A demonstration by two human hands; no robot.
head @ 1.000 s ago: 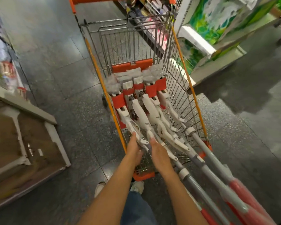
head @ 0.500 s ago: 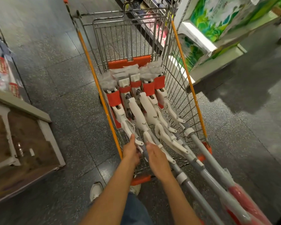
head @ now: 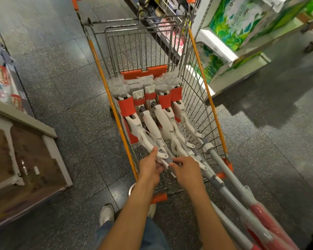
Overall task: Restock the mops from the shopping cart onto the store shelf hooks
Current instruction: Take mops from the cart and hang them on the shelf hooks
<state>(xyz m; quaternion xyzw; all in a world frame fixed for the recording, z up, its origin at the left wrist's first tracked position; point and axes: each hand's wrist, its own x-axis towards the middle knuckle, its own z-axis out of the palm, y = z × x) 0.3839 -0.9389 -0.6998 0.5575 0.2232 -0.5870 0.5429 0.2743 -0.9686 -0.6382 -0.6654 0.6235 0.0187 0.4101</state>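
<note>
— Where are the mops [head: 153,112]?
— Lying side by side in the shopping cart [head: 197,98], heads at the far end against the orange flap, white levers in the middle, grey poles sticking out over the near right edge. Red plastic-wrapped ends low at the near right.
— And the left hand [head: 149,168]?
— At the near end of the cart, curled round the white lever end of the leftmost mop [head: 143,136], thumb on top. Grip closed on it.
— The right hand [head: 187,171]?
— Just beside the left, fingers bent, tips pinching the same mop at its grey pole. Hard to say how firmly.
— Around the cart?
— Dark speckled floor [head: 61,87]. Low shelf edge [head: 23,118] on the left, green printed boxes [head: 231,26] on a stand far right. Two pale shoes below the forearms.
</note>
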